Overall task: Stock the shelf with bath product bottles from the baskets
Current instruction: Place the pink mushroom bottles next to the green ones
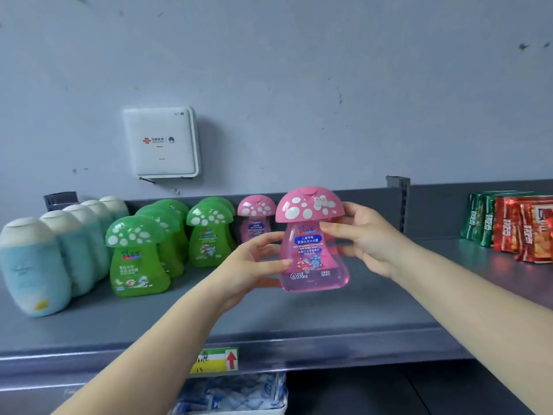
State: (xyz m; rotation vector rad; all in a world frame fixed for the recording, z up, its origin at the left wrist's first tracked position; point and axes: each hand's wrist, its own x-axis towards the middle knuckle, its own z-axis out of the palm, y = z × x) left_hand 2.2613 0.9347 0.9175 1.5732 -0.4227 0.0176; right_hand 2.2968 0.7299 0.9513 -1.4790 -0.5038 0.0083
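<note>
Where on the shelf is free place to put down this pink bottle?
Bare shelf lies between the pink bottle at the back and the snack packets, also along the front edge. The left part, with green bottles and blue bottles, is crowded.

We see a clear pink bottle with a pink cap dotted white and a blue label band, held over the dark grey shelf. Left of it stand a second pink spotted bottle, then green bottles with white-dotted green caps, then pale blue bottles with cream caps. Right of it lie red and green packets. Above, a white box hangs on the grey-blue wall.
</note>
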